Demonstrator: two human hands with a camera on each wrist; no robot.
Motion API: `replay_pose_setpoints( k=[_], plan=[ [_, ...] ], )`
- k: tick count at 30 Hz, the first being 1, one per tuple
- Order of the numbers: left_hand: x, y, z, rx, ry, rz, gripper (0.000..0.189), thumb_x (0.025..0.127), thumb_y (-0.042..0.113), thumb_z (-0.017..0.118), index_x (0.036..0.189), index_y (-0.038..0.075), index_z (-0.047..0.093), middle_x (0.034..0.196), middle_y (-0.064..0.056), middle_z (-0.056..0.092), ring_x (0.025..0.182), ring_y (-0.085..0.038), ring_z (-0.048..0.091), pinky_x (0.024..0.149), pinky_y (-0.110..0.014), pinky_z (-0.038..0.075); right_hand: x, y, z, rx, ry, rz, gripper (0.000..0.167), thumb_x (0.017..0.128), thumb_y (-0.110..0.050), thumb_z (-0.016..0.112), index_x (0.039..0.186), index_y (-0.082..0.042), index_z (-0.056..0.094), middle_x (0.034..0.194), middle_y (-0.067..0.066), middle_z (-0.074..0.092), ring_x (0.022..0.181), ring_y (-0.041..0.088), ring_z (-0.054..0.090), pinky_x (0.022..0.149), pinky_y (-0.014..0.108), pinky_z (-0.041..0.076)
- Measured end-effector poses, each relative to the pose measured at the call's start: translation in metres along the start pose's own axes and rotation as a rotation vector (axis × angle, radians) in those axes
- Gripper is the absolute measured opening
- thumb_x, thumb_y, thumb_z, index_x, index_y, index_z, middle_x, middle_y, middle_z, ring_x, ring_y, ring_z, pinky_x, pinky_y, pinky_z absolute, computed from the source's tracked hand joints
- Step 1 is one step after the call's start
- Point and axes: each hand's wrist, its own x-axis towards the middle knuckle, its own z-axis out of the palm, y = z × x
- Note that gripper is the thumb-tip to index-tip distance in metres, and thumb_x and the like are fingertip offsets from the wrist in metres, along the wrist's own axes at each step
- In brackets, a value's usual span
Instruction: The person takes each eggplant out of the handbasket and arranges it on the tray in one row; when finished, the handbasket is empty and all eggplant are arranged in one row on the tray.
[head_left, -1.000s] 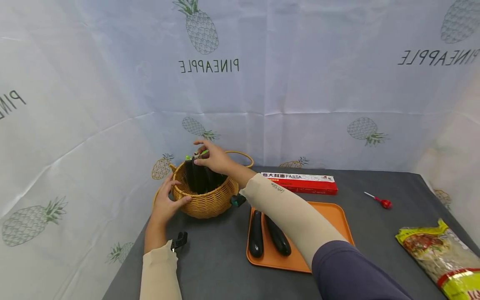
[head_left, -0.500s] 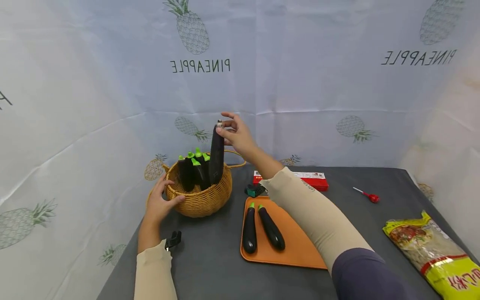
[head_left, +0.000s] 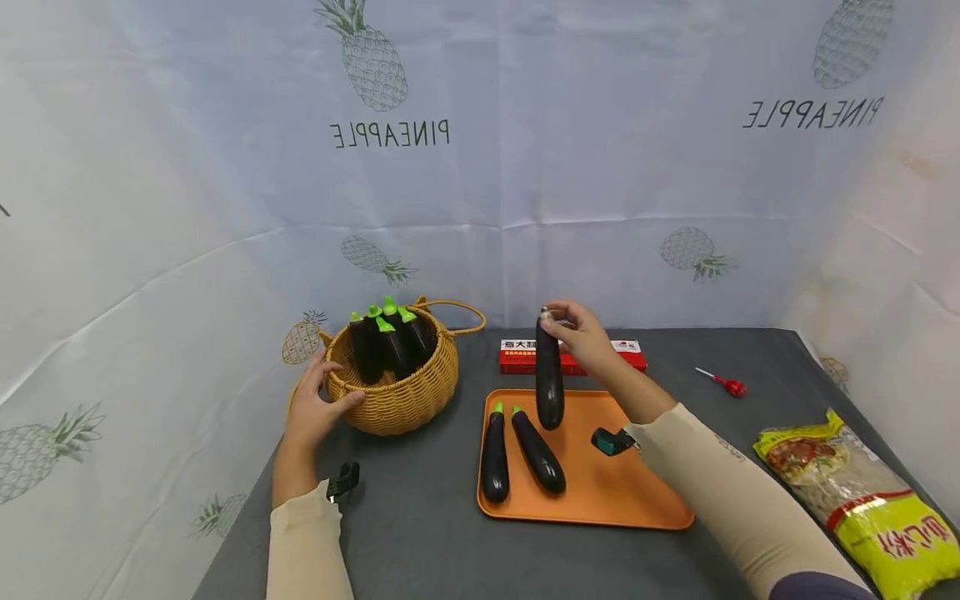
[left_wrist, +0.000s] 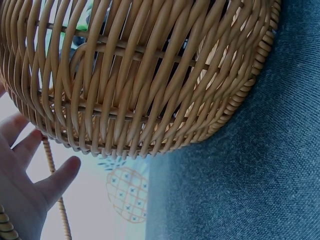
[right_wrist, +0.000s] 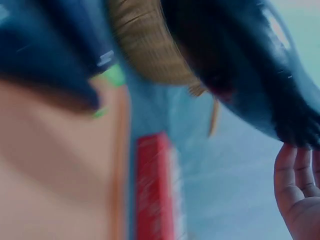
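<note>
My right hand (head_left: 583, 335) pinches an eggplant (head_left: 550, 375) near its stem end, and the eggplant hangs upright over the orange tray (head_left: 615, 500). In the right wrist view its dark glossy body fills the upper right, with my fingertips at its end. Two eggplants with green stems (head_left: 495, 458) (head_left: 538, 454) lie side by side in the left part of the tray. My left hand (head_left: 311, 412) rests against the left rim of the wicker basket (head_left: 405, 408), fingers and thumb spread. Several eggplants (head_left: 393, 342) stand in the basket, green stems up.
Behind the tray lies a red-and-white pasta box (head_left: 517, 360). A red lollipop (head_left: 731, 387) lies to the right, and a yellow food bag (head_left: 855, 492) at the right edge. The basket's handle (head_left: 461, 308) sticks out toward the right. A pineapple-print cloth (head_left: 600, 192) hangs behind the table.
My right hand has lifted an eggplant out of the basket and carried it rightward and down, over the tray. The left hand has stayed at the basket's rim.
</note>
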Motion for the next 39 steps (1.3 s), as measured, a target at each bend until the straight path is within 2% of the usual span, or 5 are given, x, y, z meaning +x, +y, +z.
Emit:
replay_pose_setpoints(
  k=[7,12,20,27,39],
  plan=[
    [0.001,-0.001,0.000,0.000,-0.003,-0.008,0.061,0.080,0.034,0.081,0.125,0.004,0.052,0.161,-0.005,0.016,0.142,-0.040,0.021,0.104,-0.065,0.029,-0.032,0.041,-0.015,-0.070,0.002,0.140,0.049,0.097,-0.026,0.063,0.138,-0.004,0.047,0.122,0.019,0.049,0.101,0.030,0.060,0.080,0.044,0.056],
    [0.001,0.002,-0.001,-0.009,-0.011,-0.019,0.062,0.081,0.034,0.081,0.125,0.004,0.051,0.161,-0.005,0.015,0.143,-0.039,0.019,0.104,-0.065,0.028,-0.043,0.055,-0.006,-0.080,-0.034,0.198,0.051,0.096,-0.025,0.064,0.135,0.002,0.044,0.116,0.018,0.050,0.095,0.029,0.060,0.074,0.043,0.057],
    [0.001,0.004,-0.001,-0.018,-0.017,-0.018,0.063,0.081,0.034,0.081,0.127,0.003,0.051,0.161,-0.004,0.014,0.144,-0.038,0.016,0.105,-0.065,0.027,-0.051,0.072,0.012,-0.140,-0.093,0.308,0.034,0.095,-0.016,0.065,0.121,0.000,0.048,0.104,0.017,0.052,0.084,0.027,0.060,0.067,0.039,0.057],
    [0.002,0.003,-0.001,-0.007,-0.024,-0.023,0.063,0.081,0.036,0.080,0.126,0.003,0.051,0.161,-0.005,0.014,0.144,-0.039,0.017,0.104,-0.065,0.027,-0.052,0.079,0.021,-0.234,-0.135,0.332,0.031,0.096,-0.018,0.064,0.118,0.000,0.054,0.099,0.015,0.056,0.072,0.026,0.061,0.058,0.040,0.057],
    [0.002,0.005,-0.002,-0.014,-0.017,-0.005,0.062,0.081,0.034,0.080,0.126,0.002,0.051,0.160,-0.010,0.016,0.143,-0.038,0.017,0.105,-0.064,0.027,-0.043,0.085,0.034,-0.477,-0.123,0.309,0.034,0.090,-0.030,0.071,0.112,-0.005,0.062,0.093,0.006,0.062,0.073,0.019,0.061,0.059,0.032,0.054]
  ],
)
